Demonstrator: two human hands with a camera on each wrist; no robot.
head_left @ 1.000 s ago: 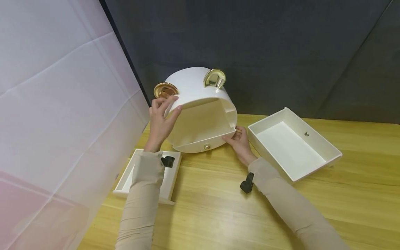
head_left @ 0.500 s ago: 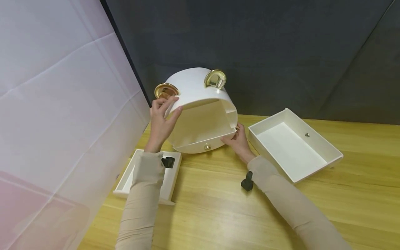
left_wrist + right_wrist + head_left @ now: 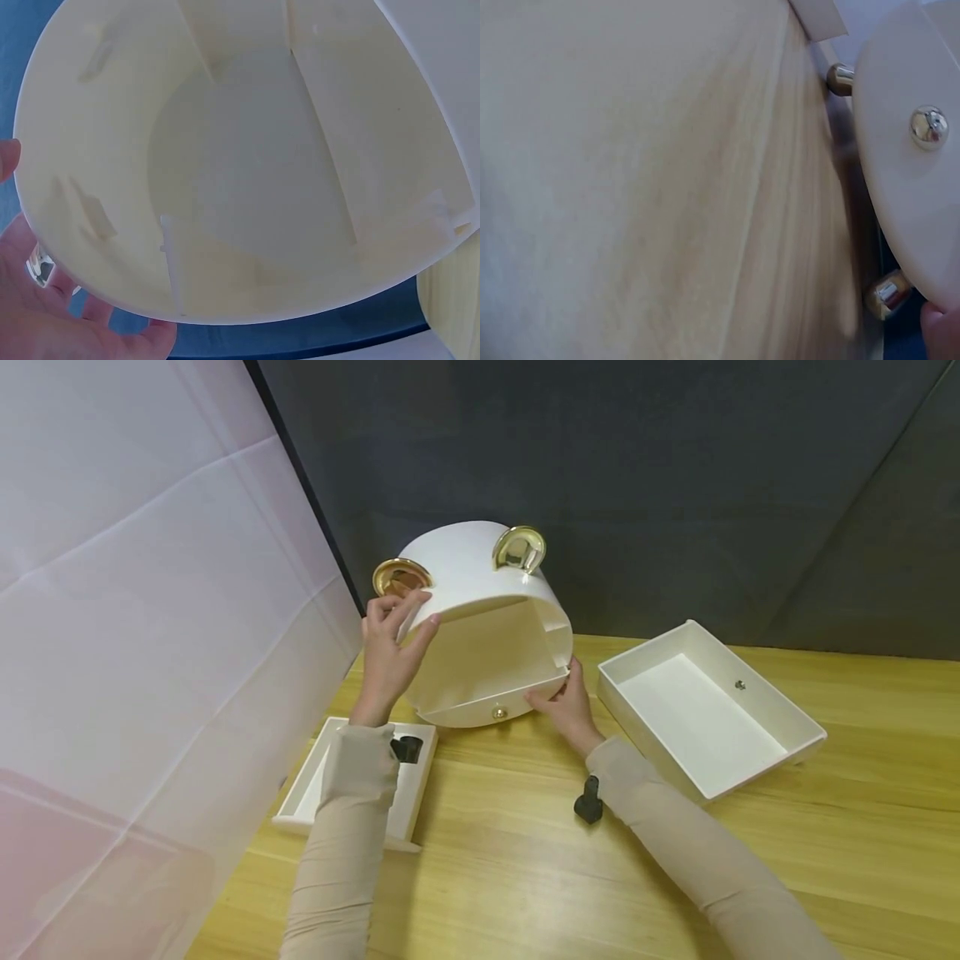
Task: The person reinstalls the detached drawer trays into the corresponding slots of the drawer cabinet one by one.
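Note:
A white round box (image 3: 468, 572) with two gold ears stands at the back of the wooden table (image 3: 525, 877), its hollow front facing me. A low drawer front with a small gold knob (image 3: 497, 713) closes its bottom. My left hand (image 3: 408, 612) grips the box's upper left rim, thumb inside, fingers on the outer shell. The left wrist view shows the box's cream interior (image 3: 247, 172) with the left hand (image 3: 52, 322) at its rim. My right hand (image 3: 553, 692) holds the box's lower right corner by the drawer front. The right wrist view shows the knob (image 3: 928, 126) and gold feet (image 3: 889, 294).
A white rectangular drawer (image 3: 795, 752) lies on the table to the right of the box. A flatter white tray (image 3: 300, 793) lies under my left forearm with a black piece (image 3: 407, 748) in it. Another black piece (image 3: 588, 800) lies by my right forearm. A pale curtain (image 3: 150, 652) hangs at left.
My right hand has slid slightly left along the box's lower edge. The box and left hand have barely moved.

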